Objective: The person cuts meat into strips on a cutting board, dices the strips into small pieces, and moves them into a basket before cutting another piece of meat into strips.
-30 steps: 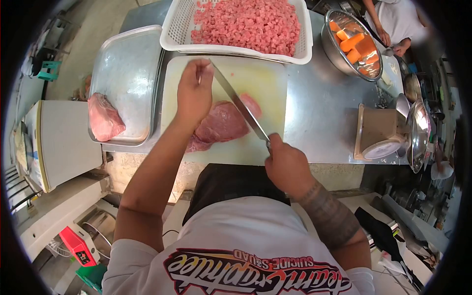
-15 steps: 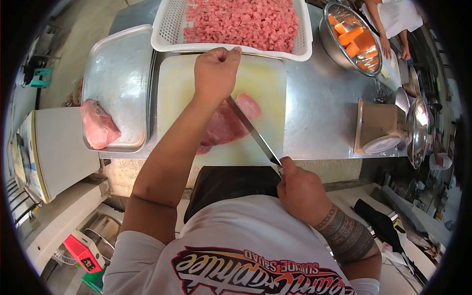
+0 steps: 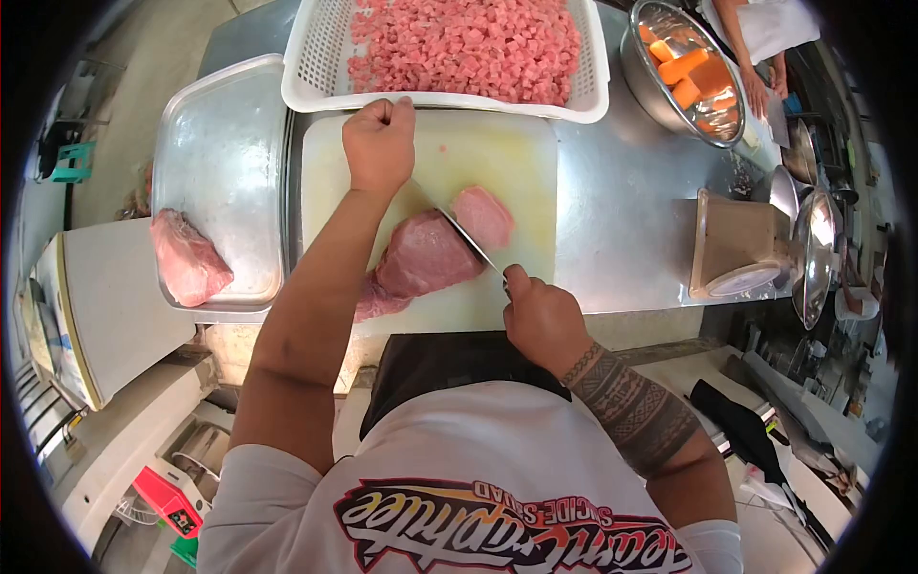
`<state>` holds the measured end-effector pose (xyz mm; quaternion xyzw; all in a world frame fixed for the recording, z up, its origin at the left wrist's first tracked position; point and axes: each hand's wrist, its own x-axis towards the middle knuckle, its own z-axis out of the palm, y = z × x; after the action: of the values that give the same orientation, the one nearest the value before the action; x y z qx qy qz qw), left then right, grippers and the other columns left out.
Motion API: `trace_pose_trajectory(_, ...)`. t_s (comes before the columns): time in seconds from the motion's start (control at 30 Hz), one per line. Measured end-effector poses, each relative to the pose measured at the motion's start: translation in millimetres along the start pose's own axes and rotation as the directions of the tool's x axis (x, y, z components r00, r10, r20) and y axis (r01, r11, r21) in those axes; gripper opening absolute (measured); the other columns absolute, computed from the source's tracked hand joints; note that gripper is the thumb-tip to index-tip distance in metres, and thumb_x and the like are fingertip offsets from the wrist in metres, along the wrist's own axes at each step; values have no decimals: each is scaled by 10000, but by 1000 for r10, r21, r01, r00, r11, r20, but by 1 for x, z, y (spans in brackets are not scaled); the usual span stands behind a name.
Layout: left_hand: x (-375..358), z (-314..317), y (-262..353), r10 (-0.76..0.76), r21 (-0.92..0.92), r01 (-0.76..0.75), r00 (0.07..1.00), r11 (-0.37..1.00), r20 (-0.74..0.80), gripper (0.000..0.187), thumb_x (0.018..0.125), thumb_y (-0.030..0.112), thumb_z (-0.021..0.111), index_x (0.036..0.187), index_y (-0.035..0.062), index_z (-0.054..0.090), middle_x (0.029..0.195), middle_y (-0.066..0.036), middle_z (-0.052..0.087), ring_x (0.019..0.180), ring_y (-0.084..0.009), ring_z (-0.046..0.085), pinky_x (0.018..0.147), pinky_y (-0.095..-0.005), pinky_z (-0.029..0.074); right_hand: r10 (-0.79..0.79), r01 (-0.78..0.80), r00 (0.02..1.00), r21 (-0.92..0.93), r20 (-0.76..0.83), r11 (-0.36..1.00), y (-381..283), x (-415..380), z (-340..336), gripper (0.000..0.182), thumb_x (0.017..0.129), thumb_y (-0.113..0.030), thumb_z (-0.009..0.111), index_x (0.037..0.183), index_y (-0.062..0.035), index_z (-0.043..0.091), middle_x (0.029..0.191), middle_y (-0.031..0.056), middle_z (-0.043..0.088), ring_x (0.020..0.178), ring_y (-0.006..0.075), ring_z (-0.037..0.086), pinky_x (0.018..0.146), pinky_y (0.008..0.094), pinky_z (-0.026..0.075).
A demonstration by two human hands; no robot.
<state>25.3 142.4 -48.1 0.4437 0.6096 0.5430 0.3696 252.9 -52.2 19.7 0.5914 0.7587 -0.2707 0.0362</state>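
Note:
My right hand (image 3: pixel 545 318) is wrapped round the handle of a knife (image 3: pixel 475 249). Its blade slants up and left, against the cut end of a large piece of raw meat (image 3: pixel 421 256) on the pale cutting board (image 3: pixel 344 191). A thick slice of meat (image 3: pixel 484 217) lies flat just right of the blade. My left hand (image 3: pixel 380 145) is a closed fist above the board's far edge, near the rim of a white perforated basket (image 3: pixel 320 62). Anything inside the fist is hidden. Diced meat (image 3: pixel 469 53) is heaped in the basket.
Left of the board, a metal tray (image 3: pixel 225 124) holds another chunk of meat (image 3: pixel 189 260). At back right, a steel bowl (image 3: pixel 645 91) contains orange vegetable pieces (image 3: pixel 683 67). A weighing scale (image 3: pixel 736 244) stands at right. Another person's hand (image 3: pixel 754 93) is beyond the bowl.
My left hand has moved left, away from the knife and meat. My right hand has shifted left and up with the knife. The slice now lies apart from the large piece, which shows a cut face.

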Motion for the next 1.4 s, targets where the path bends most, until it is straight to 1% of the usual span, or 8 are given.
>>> trace_pose_trajectory(0.3, -41, -1, 76, -129, -16, 129, 992, 992, 17, 440, 966, 186, 730, 616, 0, 538, 564, -5, 498, 564, -93, 416, 538, -356, 399, 47, -66, 986, 118, 160, 991, -32, -73, -96, 209, 898, -58, 625, 1086, -18, 544, 826, 215, 694, 746, 441, 702, 667, 545, 562)
trace_pose_trajectory(0.53, -29, -1, 32, -68, -33, 69, 997, 997, 30, 433, 1017, 158, 714, 641, 92, 510, 610, 50, 486, 543, -38, 377, 481, -276, 298, 46, -54, 986, 49, 160, 997, -41, -48, -74, 190, 909, -75, 626, 1075, -22, 552, 803, 191, 677, 726, 405, 714, 644, 520, 572)
trace_pose_trajectory(0.67, -8, -14, -4, -159, -145, 161, 987, 976, 22, 413, 1006, 116, 703, 633, 33, 548, 594, 58, 483, 592, -46, 393, 521, -300, 354, 18, -16, 996, -34, 85, 999, -26, -15, -12, 174, 919, -84, 635, 1066, -47, 550, 789, 170, 673, 695, 372, 720, 605, 504, 574)
trace_pose_trajectory(0.77, -4, -14, -4, 48, -60, -47, 999, 997, 9, 420, 997, 121, 711, 623, 32, 541, 592, 53, 486, 589, -48, 392, 521, -298, 353, -6, 7, 1000, -48, 6, 999, -11, -5, 14, 177, 920, -85, 639, 1066, -55, 545, 793, 163, 676, 687, 356, 724, 582, 494, 573)
trace_pose_trajectory(0.87, -1, -13, 4, 66, 60, -67, 998, 996, 18, 423, 987, 135, 714, 616, 31, 539, 584, 42, 490, 586, -55, 403, 524, -306, 363, -21, 21, 1000, -25, -5, 999, -12, -8, 8, 183, 916, -85, 645, 1066, -47, 547, 799, 169, 679, 694, 367, 725, 589, 496, 574)
trace_pose_trajectory(1.0, -16, -20, 65, 2, -153, -9, 999, 988, -45, 402, 957, 180, 733, 637, 0, 569, 573, 1, 506, 575, -78, 423, 540, -341, 399, 2, -4, 1000, 80, 25, 997, -38, -47, -56, 193, 909, -75, 647, 1071, -29, 553, 813, 192, 684, 718, 405, 716, 630, 514, 573)
trace_pose_trajectory(1.1, -34, -19, 77, -29, -68, 29, 999, 997, -13, 406, 954, 174, 735, 633, -3, 559, 572, 2, 497, 574, -74, 410, 537, -339, 389, 36, -48, 994, 118, 103, 992, -47, -72, -80, 228, 905, -68, 644, 1106, -20, 547, 835, 208, 687, 744, 429, 708, 662, 533, 566)
trace_pose_trajectory(1.4, -24, -23, 21, -162, -85, 165, 986, 983, 43, 437, 1012, 131, 690, 630, 77, 486, 626, 66, 452, 602, -48, 367, 542, -289, 332, 40, -38, 994, -22, 103, 999, -44, -38, -31, 171, 902, -82, 644, 1038, -40, 549, 785, 178, 670, 693, 383, 711, 619, 513, 570)
